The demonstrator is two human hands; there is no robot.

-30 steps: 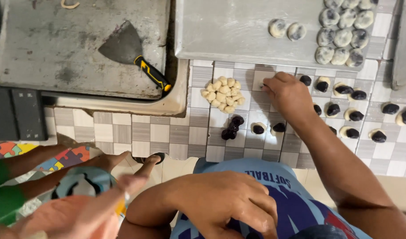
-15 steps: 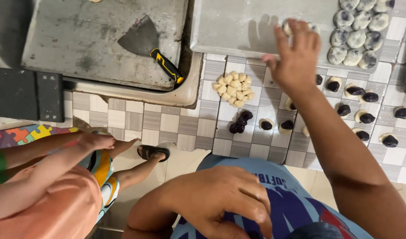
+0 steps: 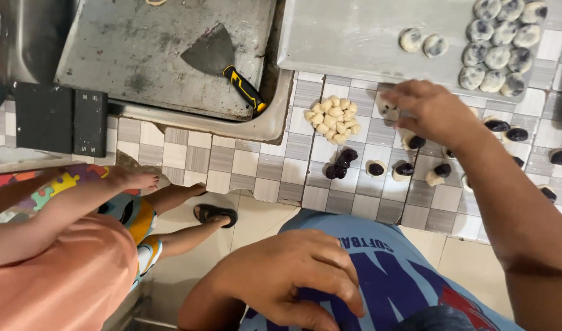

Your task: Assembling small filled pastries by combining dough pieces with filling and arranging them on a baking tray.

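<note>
1. The right hand (image 3: pixel 431 110) has been drawn back from the metal tray (image 3: pixel 354 37) to the tiled surface (image 3: pixel 244 162), fingers curled on a dough piece (image 3: pixel 388 110).
2. The left hand (image 3: pixel 293 276) is kept spread flat, empty, on the blue shirt (image 3: pixel 385 282).
3. A small dough heap (image 3: pixel 334 119) is left unmoved nearby.

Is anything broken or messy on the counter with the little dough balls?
Yes. The checkered tile counter has a chipped, jagged front edge near the metal sink, with bits of tile missing. The grey metal tray in the sink looks stained, and a yellow-and-black-handled scraper lies loose on it. The dough pieces themselves sit tidy; nothing is spilled.
</note>
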